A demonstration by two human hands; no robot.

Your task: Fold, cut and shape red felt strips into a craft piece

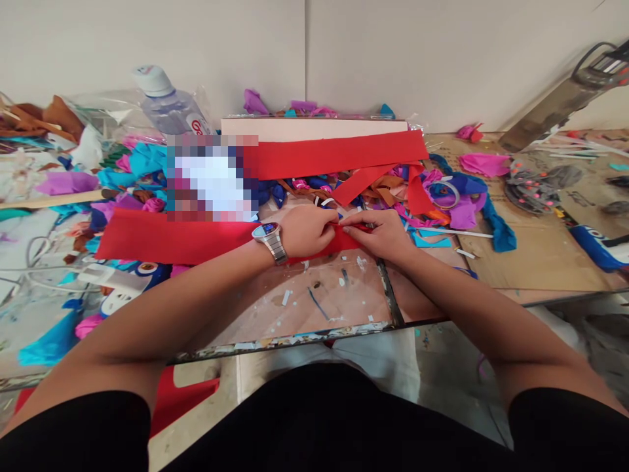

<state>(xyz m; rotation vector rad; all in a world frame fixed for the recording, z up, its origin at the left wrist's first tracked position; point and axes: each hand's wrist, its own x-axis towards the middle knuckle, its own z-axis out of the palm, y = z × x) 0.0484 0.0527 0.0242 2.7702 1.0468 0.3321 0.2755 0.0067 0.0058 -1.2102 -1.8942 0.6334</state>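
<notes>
A long red felt strip (171, 239) lies across the glass-topped table (304, 308), running left from my hands. My left hand (307, 231), with a silver watch (269, 240) on its wrist, pinches the strip's right end. My right hand (381, 233) pinches the same end from the other side, and the fingertips of both hands meet over the red felt. A second wide red felt band (339, 154) lies behind, with narrower red pieces hanging from its right end.
Heaps of felt scraps (128, 170) in blue, pink, purple and brown cover the back of the table. A plastic water bottle (170, 105) lies at the back left, a tape roll (445, 193) at right, a cardboard sheet (535, 249) beyond it.
</notes>
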